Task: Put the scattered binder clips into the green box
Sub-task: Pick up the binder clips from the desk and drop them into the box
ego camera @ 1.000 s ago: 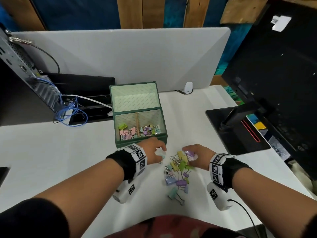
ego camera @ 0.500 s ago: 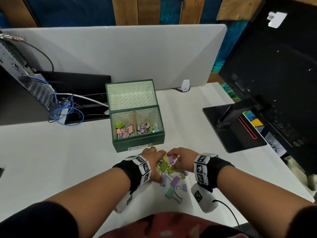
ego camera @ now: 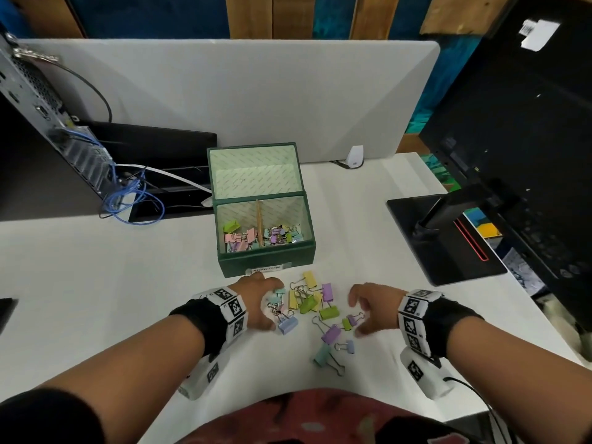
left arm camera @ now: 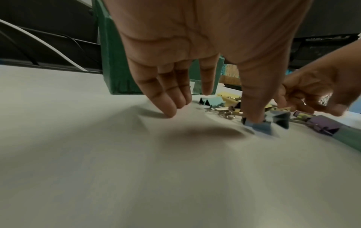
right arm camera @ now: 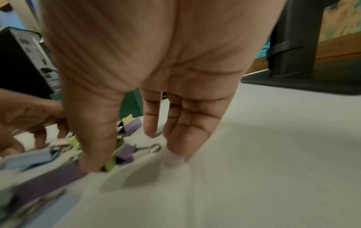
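Note:
The green box (ego camera: pixel 266 265) stands open on the white desk, with several pastel binder clips (ego camera: pixel 256 237) in its two front compartments. A loose pile of scattered clips (ego camera: pixel 312 302) lies just in front of it. My left hand (ego camera: pixel 270 304) rests at the pile's left edge, fingers spread down to the desk. Its thumb (left arm camera: pixel 254 117) touches a blue clip (left arm camera: pixel 261 128). My right hand (ego camera: pixel 360 315) rests at the pile's right edge, also open. Its thumb (right arm camera: pixel 91 154) is against a green clip (right arm camera: pixel 111 164) and a purple clip (right arm camera: pixel 126 152). Neither hand holds a clip.
A black monitor stand base (ego camera: pixel 445 238) and a monitor (ego camera: pixel 528 123) are on the right. A computer case (ego camera: pixel 38 123) with blue cables (ego camera: pixel 128 203) is at the left. A grey divider (ego camera: pixel 240 97) closes off the back. The desk's near edge is below my wrists.
Half a second ago my hands were bunched together over the pile. They have since drawn apart to its two sides, with the fingers spread.

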`<state>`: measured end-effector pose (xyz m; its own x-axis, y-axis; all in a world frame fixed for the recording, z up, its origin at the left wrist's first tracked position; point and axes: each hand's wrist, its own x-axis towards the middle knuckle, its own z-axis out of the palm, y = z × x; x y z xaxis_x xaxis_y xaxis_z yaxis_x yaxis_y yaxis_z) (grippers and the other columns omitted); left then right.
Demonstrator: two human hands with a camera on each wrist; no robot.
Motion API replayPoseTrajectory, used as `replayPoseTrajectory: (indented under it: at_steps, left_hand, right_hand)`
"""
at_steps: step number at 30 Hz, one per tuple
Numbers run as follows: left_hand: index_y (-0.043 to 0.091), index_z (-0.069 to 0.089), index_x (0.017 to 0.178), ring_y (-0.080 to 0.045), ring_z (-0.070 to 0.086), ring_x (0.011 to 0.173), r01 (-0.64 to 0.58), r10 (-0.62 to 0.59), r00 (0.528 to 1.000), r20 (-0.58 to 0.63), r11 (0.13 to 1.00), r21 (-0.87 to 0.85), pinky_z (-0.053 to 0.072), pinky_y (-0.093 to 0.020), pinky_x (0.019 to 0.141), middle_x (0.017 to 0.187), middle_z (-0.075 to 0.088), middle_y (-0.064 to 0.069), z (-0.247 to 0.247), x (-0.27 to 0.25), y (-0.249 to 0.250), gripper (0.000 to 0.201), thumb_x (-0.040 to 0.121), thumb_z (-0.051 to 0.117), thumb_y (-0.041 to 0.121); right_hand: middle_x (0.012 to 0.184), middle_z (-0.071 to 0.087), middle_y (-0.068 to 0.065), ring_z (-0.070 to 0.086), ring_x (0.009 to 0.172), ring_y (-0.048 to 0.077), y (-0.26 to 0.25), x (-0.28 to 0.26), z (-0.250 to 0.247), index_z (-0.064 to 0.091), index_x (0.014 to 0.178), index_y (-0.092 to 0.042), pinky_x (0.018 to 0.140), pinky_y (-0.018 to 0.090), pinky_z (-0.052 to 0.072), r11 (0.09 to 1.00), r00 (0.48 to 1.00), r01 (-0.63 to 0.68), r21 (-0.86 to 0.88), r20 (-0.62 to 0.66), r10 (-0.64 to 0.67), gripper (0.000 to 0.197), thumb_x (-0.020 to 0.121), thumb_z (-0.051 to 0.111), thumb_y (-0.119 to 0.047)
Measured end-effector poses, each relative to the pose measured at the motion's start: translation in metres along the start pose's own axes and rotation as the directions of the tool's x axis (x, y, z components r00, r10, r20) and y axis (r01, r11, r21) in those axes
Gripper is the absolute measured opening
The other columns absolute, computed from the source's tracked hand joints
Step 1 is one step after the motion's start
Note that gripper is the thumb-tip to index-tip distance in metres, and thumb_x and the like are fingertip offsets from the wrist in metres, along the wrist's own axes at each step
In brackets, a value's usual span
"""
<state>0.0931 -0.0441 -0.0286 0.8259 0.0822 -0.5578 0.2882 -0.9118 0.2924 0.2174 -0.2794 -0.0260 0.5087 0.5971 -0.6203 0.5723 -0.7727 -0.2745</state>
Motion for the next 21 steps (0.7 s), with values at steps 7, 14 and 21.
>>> replayPoseTrajectory:
  at_steps: [7, 14, 21]
  left_hand:
    - [0.038, 0.04, 0.129, -0.022, 0.046, 0.115, -0.058, 0.06, 0.997, -0.04, 0.997, 0.049, 0.043, -0.031, 0.092, 0.123, 0.043, -0.002, 0.008, 0.001, 0.0, 0.063, 0.073, 0.07, 0.031]
    - [0.031, 0.054, 0.117, -0.021, 0.047, 0.111, -0.127, 0.128, 0.987, -0.094, 0.992, 0.011, 0.042, -0.028, 0.094, 0.121, 0.044, -0.002, 0.011, -0.003, -0.001, 0.044, 0.076, 0.069, 0.029]
    - [0.022, 0.06, 0.108, -0.024, 0.049, 0.112, -0.159, 0.161, 0.982, -0.099, 0.987, 0.036, 0.04, -0.029, 0.094, 0.119, 0.053, -0.004, 0.01, 0.005, 0.004, 0.026, 0.082, 0.062, 0.02]
  right_hand:
    - [0.116, 0.044, -0.002, 0.052, 0.103, 0.02, -0.014, -0.006, 0.016, 0.046, 0.117, -0.033, 0.087, 0.035, 0.048, 0.976, 0.988, 0.154, -0.154, 0.026, -0.152, 0.064, 0.064, 0.077, -0.049]
    - [0.12, 0.046, 0.007, 0.051, 0.107, 0.024, -0.025, 0.004, 0.017, 0.057, 0.116, -0.026, 0.088, 0.027, 0.04, 0.973, 0.98, 0.192, -0.13, -0.032, -0.198, 0.037, 0.08, 0.067, -0.03]
    - [0.114, 0.051, 0.004, 0.049, 0.1, 0.023, -0.029, 0.007, 0.013, 0.061, 0.105, -0.023, 0.085, 0.03, 0.042, 0.972, 0.98, 0.181, -0.152, -0.05, -0.191, 0.025, 0.08, 0.063, -0.02]
